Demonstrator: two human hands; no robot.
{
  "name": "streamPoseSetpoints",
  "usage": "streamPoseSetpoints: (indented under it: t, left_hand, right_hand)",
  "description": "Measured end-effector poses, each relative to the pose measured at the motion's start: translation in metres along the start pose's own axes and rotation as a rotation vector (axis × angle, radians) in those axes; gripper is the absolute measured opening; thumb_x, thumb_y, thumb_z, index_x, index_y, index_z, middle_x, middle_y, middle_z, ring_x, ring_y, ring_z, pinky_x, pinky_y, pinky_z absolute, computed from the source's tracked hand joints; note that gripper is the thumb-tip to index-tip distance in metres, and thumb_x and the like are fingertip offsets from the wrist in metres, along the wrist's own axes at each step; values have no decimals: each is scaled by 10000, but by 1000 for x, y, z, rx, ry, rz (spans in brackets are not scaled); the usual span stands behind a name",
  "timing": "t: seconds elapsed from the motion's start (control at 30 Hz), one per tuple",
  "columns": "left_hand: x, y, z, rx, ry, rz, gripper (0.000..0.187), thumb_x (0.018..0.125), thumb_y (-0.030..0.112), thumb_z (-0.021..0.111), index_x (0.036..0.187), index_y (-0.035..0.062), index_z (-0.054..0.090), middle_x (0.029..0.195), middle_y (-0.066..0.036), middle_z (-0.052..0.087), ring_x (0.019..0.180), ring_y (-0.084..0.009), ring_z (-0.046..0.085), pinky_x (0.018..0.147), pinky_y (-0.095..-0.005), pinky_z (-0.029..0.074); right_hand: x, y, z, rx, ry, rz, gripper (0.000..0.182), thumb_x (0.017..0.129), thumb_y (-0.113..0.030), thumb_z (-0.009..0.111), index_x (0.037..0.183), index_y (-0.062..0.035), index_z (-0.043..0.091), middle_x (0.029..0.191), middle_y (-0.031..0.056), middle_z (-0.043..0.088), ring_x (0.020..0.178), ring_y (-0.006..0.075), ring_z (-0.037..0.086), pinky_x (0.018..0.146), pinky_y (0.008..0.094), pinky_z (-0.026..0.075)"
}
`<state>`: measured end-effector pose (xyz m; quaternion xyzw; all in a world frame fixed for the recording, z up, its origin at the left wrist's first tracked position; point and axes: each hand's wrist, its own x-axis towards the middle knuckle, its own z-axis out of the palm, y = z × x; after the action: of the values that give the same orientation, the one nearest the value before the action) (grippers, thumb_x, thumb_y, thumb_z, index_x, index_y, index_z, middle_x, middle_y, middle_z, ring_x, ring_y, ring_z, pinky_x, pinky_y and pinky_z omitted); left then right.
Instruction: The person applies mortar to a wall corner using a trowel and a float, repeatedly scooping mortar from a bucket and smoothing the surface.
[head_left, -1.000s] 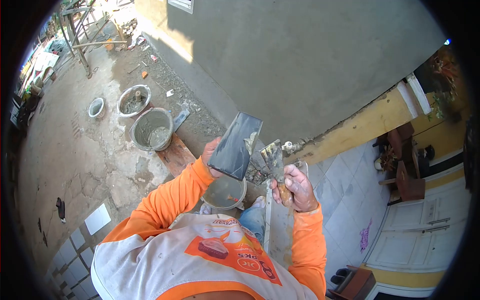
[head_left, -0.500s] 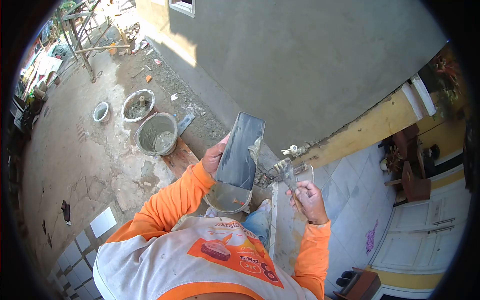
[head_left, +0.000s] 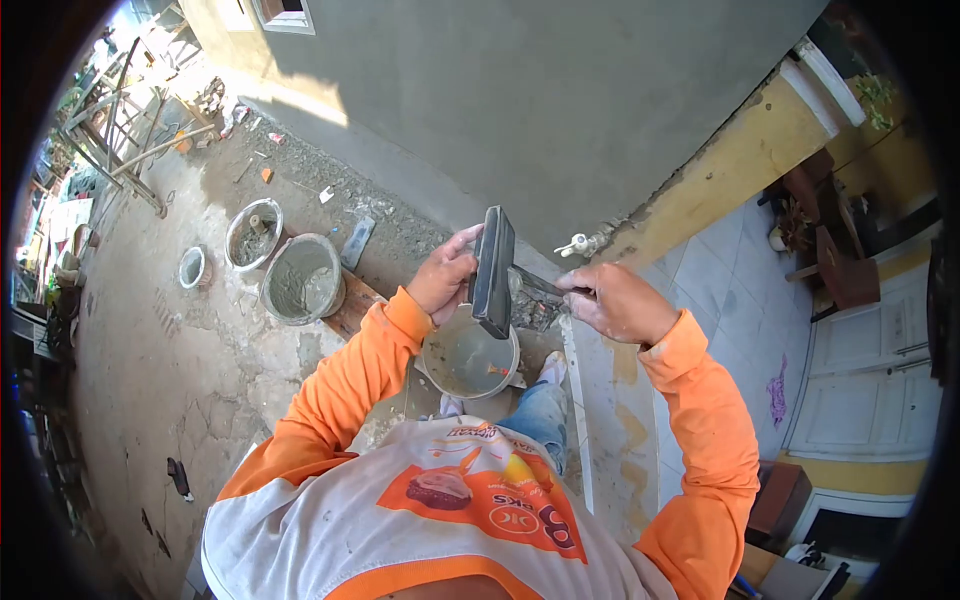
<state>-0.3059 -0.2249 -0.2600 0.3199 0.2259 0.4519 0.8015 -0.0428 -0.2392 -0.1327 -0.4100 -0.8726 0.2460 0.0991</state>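
My left hand (head_left: 445, 276) grips a dark rectangular plastering float (head_left: 494, 265), turned nearly edge-on, with its handle mostly hidden. From the other side, my right hand (head_left: 622, 304) is closed round a putty knife (head_left: 538, 284) whose blade reaches the float's right side; part of the blade is hidden behind it. Below both tools stands a bucket (head_left: 425, 372) with greyish liquid and a small orange-red item inside, close to my feet.
Left of me stand two buckets with grey mortar, one nearer (head_left: 340, 300) and one farther (head_left: 230, 222), and a small pail (head_left: 205, 268). A wooden plank (head_left: 355, 312) lies beside them. Ahead are a grey plastered wall (head_left: 560, 110) and a tap (head_left: 573, 246). A tiled porch (head_left: 740, 290) is at right.
The float has turned from showing its broad face to nearly edge-on. My right hand has moved up and inward, bringing the putty knife to the float. The view has shifted slightly.
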Motion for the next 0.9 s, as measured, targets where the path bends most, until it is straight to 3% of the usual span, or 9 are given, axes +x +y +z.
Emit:
streamPoseSetpoints:
  t: [0.1, 0.17, 0.37, 0.47, 0.53, 0.6, 0.7, 0.77, 0.9]
  left_hand:
    - [11, -7, -1, 173, 120, -65, 591, 902, 24, 506, 1456, 29, 301, 1217, -135, 575, 1011, -185, 631, 876, -307, 535]
    - [20, -13, -5, 286, 161, -81, 585, 901, 5, 496, 1456, 34, 313, 1181, -122, 587, 986, -167, 628, 860, -291, 536]
    - [40, -15, -4, 799, 49, -214, 596, 892, -17, 504, 1460, 38, 331, 1100, -72, 585, 902, -113, 600, 849, -284, 521]
    - [57, -21, -15, 709, -112, -232, 624, 888, -10, 510, 1474, 47, 303, 1131, -80, 591, 946, -126, 616, 866, -295, 523]
    - [65, -22, -7, 114, -58, -344, 616, 899, -6, 507, 1474, 45, 295, 1126, -57, 604, 973, -100, 614, 833, -248, 514]
    - [84, -31, -23, 77, -195, -345, 628, 912, -19, 490, 1487, 63, 249, 1317, -108, 538, 1162, -147, 576, 961, -292, 495]
    - [125, -41, 2, 196, -67, -55, 632, 914, -3, 515, 1487, 58, 255, 1254, -92, 570, 1068, -129, 602, 899, -269, 507]
    - [162, -39, 38, 734, 5, 285, 686, 868, -5, 593, 1477, 47, 282, 1152, -68, 593, 919, -113, 582, 808, -248, 495]
    - [244, -53, 88, 1158, 26, 758, 725, 814, 11, 667, 1460, 94, 348, 1023, -76, 548, 796, -149, 565, 705, -295, 508]
  right_hand:
    - [-11, 23, 19, 283, -162, 233, 329, 876, -101, 590, 1176, 30, 620, 857, 163, 683, 635, 270, 632, 628, 365, 517]
    - [-22, 41, 41, 667, -226, 389, 327, 939, -144, 571, 1216, 27, 594, 864, 64, 681, 637, 91, 594, 564, 251, 484]
    - [-64, 56, 75, 1260, -309, 500, 372, 953, -179, 580, 1271, 12, 548, 961, 111, 675, 643, 115, 586, 533, 249, 465]
    - [-99, 66, 106, 1649, -265, 405, 342, 972, -173, 562, 1282, -29, 532, 999, 163, 663, 686, 151, 605, 530, 265, 468]
    - [-123, 67, 129, 2066, -14, 96, 297, 956, -124, 565, 1248, -71, 563, 983, 216, 646, 654, 230, 597, 539, 318, 482]
    - [-146, 71, 158, 2059, 152, 43, 310, 946, -124, 573, 1254, -91, 555, 969, 226, 642, 653, 263, 595, 523, 337, 472]
    - [-165, 88, 182, 2162, 427, 91, 300, 944, -159, 581, 1232, -79, 556, 928, 207, 632, 637, 238, 588, 495, 323, 464]
    - [-167, 105, 198, 2200, 630, -10, 358, 940, -199, 601, 1264, -59, 538, 1006, 221, 643, 660, 229, 604, 519, 303, 474]
    - [-159, 135, 193, 2142, 707, -2, 383, 937, -207, 605, 1271, -39, 521, 997, 211, 634, 670, 229, 603, 518, 305, 477]
